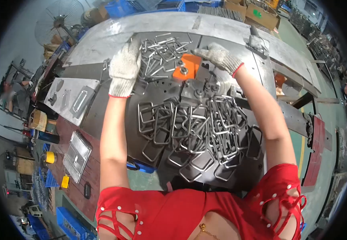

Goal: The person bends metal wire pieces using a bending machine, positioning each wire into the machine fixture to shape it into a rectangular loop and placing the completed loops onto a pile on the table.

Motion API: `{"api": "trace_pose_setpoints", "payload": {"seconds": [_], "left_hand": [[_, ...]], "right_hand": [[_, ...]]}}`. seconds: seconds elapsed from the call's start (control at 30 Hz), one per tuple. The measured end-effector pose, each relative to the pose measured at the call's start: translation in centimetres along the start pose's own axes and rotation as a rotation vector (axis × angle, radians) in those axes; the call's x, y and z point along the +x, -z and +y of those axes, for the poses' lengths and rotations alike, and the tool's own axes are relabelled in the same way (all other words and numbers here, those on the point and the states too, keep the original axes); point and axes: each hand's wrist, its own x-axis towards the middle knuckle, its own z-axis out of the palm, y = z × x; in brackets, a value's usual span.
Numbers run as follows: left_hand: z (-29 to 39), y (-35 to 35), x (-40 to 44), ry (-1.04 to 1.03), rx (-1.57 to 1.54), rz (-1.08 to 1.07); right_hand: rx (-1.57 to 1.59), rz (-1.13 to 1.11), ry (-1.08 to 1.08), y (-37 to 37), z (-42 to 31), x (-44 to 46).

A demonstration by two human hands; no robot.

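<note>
My left hand [126, 64], in a white knitted glove, is at the left edge of a heap of thin bent rods [163, 52], fingers stretched forward and slightly blurred; I see nothing held in it. My right hand [220, 57], gloved too, reaches leftward just right of an orange plate [192, 63]. Its fingertips are blurred, and whether they hold anything is unclear. Between the hands and my body, a metal fixture with bolts [199, 93] sits on the table. Closer to me lies a large pile of bent metal frames [191, 130].
On the left are a light metal plate [70, 98] and a silver tray-like part [77, 156] on a dark red surface. A metal block [258, 45] stands at the back right. Cardboard boxes [261, 16] are behind the table. Another person [17, 96] is at the far left.
</note>
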Motion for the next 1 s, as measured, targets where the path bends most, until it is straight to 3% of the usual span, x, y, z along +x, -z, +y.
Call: {"api": "trace_pose_setpoints", "payload": {"seconds": [0.07, 0.13, 0.2, 0.23, 0.27, 0.33, 0.37, 0.43, 0.5, 0.53, 0.57, 0.63, 0.7, 0.77, 0.83, 1.0], "left_hand": [[-0.9, -1.1, 0.5, -0.017, -0.046, 0.028], [-0.1, 0.1, 0.7, 0.128, -0.304, -0.013], [-0.3, 0.2, 1.0, 0.239, -0.622, 0.066], [0.2, 0.6, 1.3, 0.248, -0.747, 0.134], [1.0, 1.5, 1.4, 0.371, -0.904, 0.070], [2.8, 3.2, 1.7, 0.619, -1.220, -0.064], [3.4, 2.7, 1.9, 0.588, -1.281, 0.012], [4.3, 2.3, 1.4, 0.637, -1.329, -0.039], [5.3, 1.5, 0.9, 0.634, -1.490, -0.077], [6.0, 1.0, 0.8, 0.632, -1.443, -0.085], [6.9, 1.1, 0.9, 0.594, -1.456, -0.109], [8.0, 0.7, 0.3, 0.476, -1.454, -0.160], [7.7, 0.2, 0.5, 0.273, -1.203, -0.034], [7.8, 1.7, 0.7, 0.558, -1.373, -0.299], [7.6, 2.3, 0.9, 0.535, -1.347, -0.297], [7.2, 1.0, 0.9, 0.376, -1.161, -0.172]], "right_hand": [[-0.026, 0.038, 0.039, 3.0, -2.6, -2.1], [0.135, 0.174, 0.170, 5.3, -5.2, -6.2], [0.201, 0.131, 0.245, 5.6, -7.3, -9.7], [0.184, 0.019, 0.246, 5.2, -8.3, -11.5], [0.167, -0.090, 0.246, 4.7, -9.0, -12.8], [-0.023, -0.047, 0.399, -0.1, -7.3, -12.7], [-0.108, -0.052, 0.345, 0.0, -7.7, -12.7], [-0.270, -0.068, 0.228, 0.2, -8.5, -12.8], [0.171, 0.202, 0.336, 0.0, -6.6, -10.7], [0.394, 0.337, 0.386, -0.1, -5.6, -9.6], [0.639, 0.129, 0.241, 1.3, -6.3, -9.7], [0.580, 0.120, 0.140, 1.3, -5.4, -8.1], [0.621, 0.117, 0.022, 2.3, -6.0, -8.0], [0.535, 0.294, 0.174, 3.1, -5.0, -6.7], [0.350, 0.382, 0.303, 3.6, -2.4, -4.0], [0.045, 0.135, 0.337, 2.5, -1.7, -3.7]]}}
